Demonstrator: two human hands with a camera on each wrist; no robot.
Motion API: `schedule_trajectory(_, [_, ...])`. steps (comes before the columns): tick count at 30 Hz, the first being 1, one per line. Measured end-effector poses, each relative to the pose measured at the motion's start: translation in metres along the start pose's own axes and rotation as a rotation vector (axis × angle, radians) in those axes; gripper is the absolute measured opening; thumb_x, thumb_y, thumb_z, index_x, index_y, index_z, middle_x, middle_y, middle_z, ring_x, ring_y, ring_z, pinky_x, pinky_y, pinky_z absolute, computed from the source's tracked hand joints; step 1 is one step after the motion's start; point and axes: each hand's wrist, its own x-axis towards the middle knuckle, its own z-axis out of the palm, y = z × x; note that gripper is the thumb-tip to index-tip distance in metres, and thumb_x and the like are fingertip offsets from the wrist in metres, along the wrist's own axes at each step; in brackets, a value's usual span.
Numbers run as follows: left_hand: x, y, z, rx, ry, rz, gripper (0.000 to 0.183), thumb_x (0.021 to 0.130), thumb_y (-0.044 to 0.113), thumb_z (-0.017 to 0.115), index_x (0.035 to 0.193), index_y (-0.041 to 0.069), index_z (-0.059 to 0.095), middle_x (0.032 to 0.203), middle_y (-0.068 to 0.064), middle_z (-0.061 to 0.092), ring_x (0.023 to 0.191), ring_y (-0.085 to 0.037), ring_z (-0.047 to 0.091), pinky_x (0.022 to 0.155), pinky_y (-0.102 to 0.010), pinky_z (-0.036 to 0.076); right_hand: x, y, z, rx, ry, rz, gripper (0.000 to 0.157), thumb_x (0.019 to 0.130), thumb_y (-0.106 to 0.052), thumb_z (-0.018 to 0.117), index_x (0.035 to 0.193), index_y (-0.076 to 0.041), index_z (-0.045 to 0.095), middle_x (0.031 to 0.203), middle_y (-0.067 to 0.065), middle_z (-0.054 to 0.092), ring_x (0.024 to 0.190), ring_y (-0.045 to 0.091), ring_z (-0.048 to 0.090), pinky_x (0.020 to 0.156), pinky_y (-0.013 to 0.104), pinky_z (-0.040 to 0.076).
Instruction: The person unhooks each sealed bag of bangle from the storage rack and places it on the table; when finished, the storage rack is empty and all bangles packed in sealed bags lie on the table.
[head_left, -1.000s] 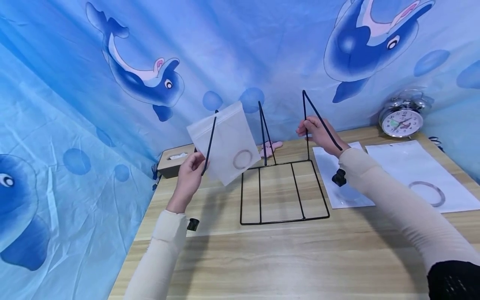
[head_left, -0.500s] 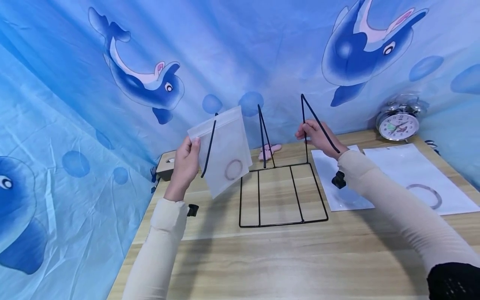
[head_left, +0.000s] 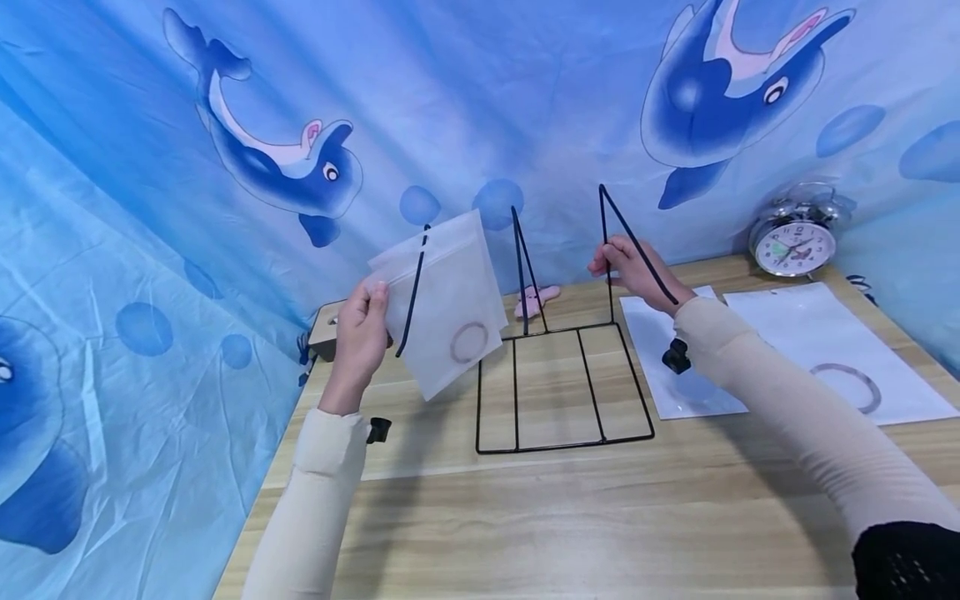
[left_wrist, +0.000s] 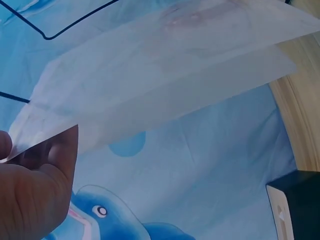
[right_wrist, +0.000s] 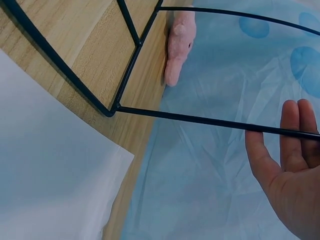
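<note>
My left hand (head_left: 362, 333) pinches the left edge of translucent zip bags (head_left: 453, 292), thumb on the near side. At least two overlap, tilted, and a ring mark shows low on the front one. A slanted bar of the black wire rack (head_left: 558, 445) crosses in front of them. The left wrist view shows the bags (left_wrist: 150, 85) spread apart at their far ends. On the rack's right side, my right hand (head_left: 633, 265) grips an upright; the right wrist view shows its thumb and fingers at the bar (right_wrist: 200, 120).
A pink plush toy (head_left: 536, 302) lies behind the rack. The tissue box (head_left: 324, 337) stands at the back left, partly hidden by the left hand. White sheets (head_left: 810, 333) lie at the right, one with a ring mark. An alarm clock (head_left: 795, 246) stands at the back right.
My left hand has shifted left and up along the bags to their left edge. The bags have dropped slightly, and a second one shows behind the front one. The right hand keeps its place.
</note>
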Motion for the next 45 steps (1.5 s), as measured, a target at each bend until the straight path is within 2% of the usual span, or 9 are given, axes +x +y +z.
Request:
schedule_trajectory(3, [-0.005, -0.001, -0.005, -0.012, 0.017, 0.013, 0.048, 0.107, 0.043, 0.042, 0.128, 0.002, 0.057, 0.116, -0.013, 0.059, 0.094, -0.022, 0.058, 0.068, -0.027, 0.053, 0.001, -0.001, 0.0, 0.003, -0.001, -0.01, 0.037, 0.11, -0.028, 0.038, 0.107, 0.005, 0.053, 0.113, 0.022, 0.059, 0.108, 0.032, 0.058, 0.102, 0.058, 0.041])
schedule_trajectory(6, [-0.01, -0.001, -0.009, -0.057, 0.031, 0.018, 0.046, 0.107, 0.039, 0.046, 0.129, 0.0, 0.058, 0.113, -0.013, 0.061, 0.093, -0.023, 0.062, 0.067, -0.025, 0.056, 0.002, -0.001, -0.001, 0.022, -0.007, -0.019, 0.037, 0.11, -0.029, 0.038, 0.106, 0.005, 0.052, 0.112, 0.021, 0.057, 0.108, 0.031, 0.058, 0.103, 0.059, 0.04])
schedule_trajectory(12, [-0.019, 0.0, -0.016, -0.115, 0.08, 0.037, 0.038, 0.105, 0.03, 0.054, 0.119, -0.004, 0.062, 0.081, -0.007, 0.052, 0.073, -0.017, 0.055, 0.06, -0.022, 0.053, 0.004, 0.001, -0.001, 0.045, -0.022, -0.015, 0.037, 0.11, -0.03, 0.039, 0.107, 0.004, 0.052, 0.111, 0.019, 0.056, 0.111, 0.028, 0.058, 0.105, 0.058, 0.039])
schedule_trajectory(18, [-0.034, 0.0, -0.02, -0.124, 0.082, 0.032, 0.034, 0.105, 0.026, 0.055, 0.114, -0.006, 0.062, 0.072, -0.006, 0.045, 0.064, -0.017, 0.05, 0.061, -0.023, 0.054, 0.002, 0.004, 0.001, 0.012, -0.013, 0.008, 0.036, 0.11, -0.029, 0.038, 0.107, 0.004, 0.052, 0.113, 0.019, 0.056, 0.111, 0.028, 0.058, 0.105, 0.058, 0.039])
schedule_trajectory(25, [-0.052, 0.004, -0.028, -0.173, 0.102, 0.018, 0.031, 0.104, 0.02, 0.056, 0.118, -0.006, 0.062, 0.095, -0.001, 0.07, 0.087, -0.016, 0.067, 0.069, -0.025, 0.058, 0.005, 0.008, 0.0, -0.015, -0.016, 0.012, 0.037, 0.11, -0.031, 0.037, 0.108, 0.002, 0.054, 0.114, 0.017, 0.058, 0.11, 0.026, 0.058, 0.105, 0.059, 0.038])
schedule_trajectory(28, [-0.057, 0.004, -0.029, -0.217, 0.107, 0.031, 0.027, 0.103, 0.017, 0.058, 0.117, -0.006, 0.063, 0.095, -0.001, 0.071, 0.083, -0.015, 0.067, 0.066, -0.024, 0.058, 0.007, 0.01, -0.002, -0.015, -0.007, 0.01, 0.038, 0.109, -0.033, 0.038, 0.109, 0.001, 0.055, 0.114, 0.017, 0.059, 0.109, 0.026, 0.058, 0.106, 0.059, 0.038])
schedule_trajectory(35, [-0.071, 0.002, -0.033, -0.322, 0.122, 0.061, 0.012, 0.102, 0.007, 0.057, 0.106, 0.006, 0.069, 0.081, -0.001, 0.068, 0.069, -0.008, 0.061, 0.056, -0.019, 0.053, 0.007, 0.008, -0.002, -0.025, -0.005, 0.011, 0.039, 0.108, -0.034, 0.039, 0.108, 0.001, 0.055, 0.114, 0.017, 0.059, 0.109, 0.027, 0.058, 0.105, 0.06, 0.038])
schedule_trajectory(40, [-0.08, 0.002, -0.036, -0.367, 0.097, 0.078, 0.013, 0.102, 0.005, 0.056, 0.101, 0.007, 0.068, 0.074, 0.0, 0.062, 0.063, -0.008, 0.054, 0.053, -0.018, 0.048, 0.006, 0.008, -0.003, -0.007, -0.007, 0.01, 0.039, 0.108, -0.035, 0.04, 0.108, 0.002, 0.055, 0.114, 0.017, 0.059, 0.109, 0.028, 0.058, 0.105, 0.061, 0.037])
schedule_trajectory(45, [-0.091, 0.002, -0.041, -0.446, 0.058, 0.098, 0.015, 0.102, 0.001, 0.053, 0.103, 0.003, 0.068, 0.08, -0.003, 0.066, 0.066, -0.009, 0.059, 0.055, -0.019, 0.052, 0.005, 0.008, -0.004, -0.013, -0.012, 0.003, 0.041, 0.107, -0.036, 0.04, 0.108, 0.002, 0.055, 0.113, 0.017, 0.059, 0.109, 0.027, 0.058, 0.105, 0.061, 0.037])
